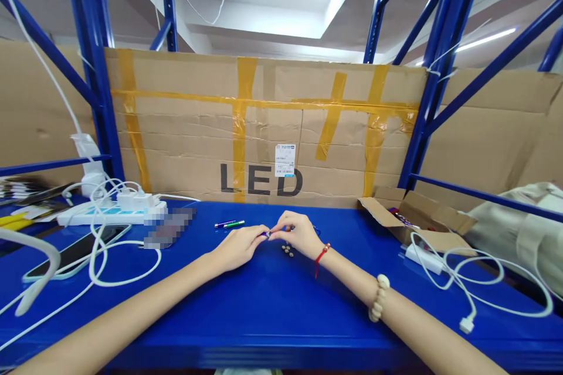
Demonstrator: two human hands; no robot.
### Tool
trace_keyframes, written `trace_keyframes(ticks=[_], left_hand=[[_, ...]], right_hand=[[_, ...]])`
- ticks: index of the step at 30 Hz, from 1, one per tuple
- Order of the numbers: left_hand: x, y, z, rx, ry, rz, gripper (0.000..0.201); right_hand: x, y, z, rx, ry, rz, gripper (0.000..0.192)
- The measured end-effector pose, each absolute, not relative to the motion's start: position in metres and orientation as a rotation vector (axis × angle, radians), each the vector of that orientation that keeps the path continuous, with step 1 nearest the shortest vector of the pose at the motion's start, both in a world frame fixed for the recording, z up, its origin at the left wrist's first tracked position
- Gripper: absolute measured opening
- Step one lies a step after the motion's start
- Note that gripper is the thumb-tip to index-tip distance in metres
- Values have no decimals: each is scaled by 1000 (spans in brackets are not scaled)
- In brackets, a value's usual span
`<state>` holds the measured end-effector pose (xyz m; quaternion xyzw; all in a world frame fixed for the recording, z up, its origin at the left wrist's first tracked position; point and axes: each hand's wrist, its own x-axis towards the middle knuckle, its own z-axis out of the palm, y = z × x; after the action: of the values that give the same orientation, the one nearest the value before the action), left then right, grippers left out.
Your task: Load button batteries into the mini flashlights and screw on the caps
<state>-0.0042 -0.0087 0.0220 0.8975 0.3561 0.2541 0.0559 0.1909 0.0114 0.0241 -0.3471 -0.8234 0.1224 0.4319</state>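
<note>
- At the far left, a bright yellow object (13,218) lies near the foot of the blue metal shelving frame (99,70).
- Beside it, a long white plastic power strip (118,211) bears plugs, with white cables (105,258) looping over a dark-screened smartphone in a pale green case (77,251).
- Just right of the phone, a flat item (169,229) is hidden by pixel blur.
- Across the back stands a brown cardboard panel (197,140), crossed with yellow tape and printed "LED" in black.
- In front of that panel, a slim blue metallic tube (222,224) and a shiny green metallic tube (234,224) lie close together on the blue metal tabletop (272,310).
- The left hand (240,246) has its thumb and fingers clamped on a small blue piece with a silvery end (265,234), which sits between the two hands, near the middle of the tabletop.
- Below the meeting fingertips, several small round metallic discs (287,250) lie in a loose cluster.
- The right hand (297,231), thumb and forefinger together, pinches that same piece at its silvery end; the wrist wears a red cord bracelet (322,256), the forearm a pale beaded one (379,299).
- Farther right are an open brown cardboard box (424,214), a white rectangular adapter (423,258) with coiled cable, and a pale fabric bag (519,222).
</note>
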Motion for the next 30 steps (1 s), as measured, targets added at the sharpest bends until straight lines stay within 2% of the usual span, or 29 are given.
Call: trace_keyframes(ticks=[7,15,24,30], left_hand=[[13,-10,34,2664,1190,1034,27],[20,-24,3,2728,1146,954,23],[12,-25,8,2894,1216,859,22],[7,-25,8,2972,1253,782,23]], right_hand=[[197,26,69,-859,-2060,471,34],[207,15,48,-917,-2156,698,36],[201,10,37,-941,-2049,784,41],[197,9,32,-960,-2034,789,37]])
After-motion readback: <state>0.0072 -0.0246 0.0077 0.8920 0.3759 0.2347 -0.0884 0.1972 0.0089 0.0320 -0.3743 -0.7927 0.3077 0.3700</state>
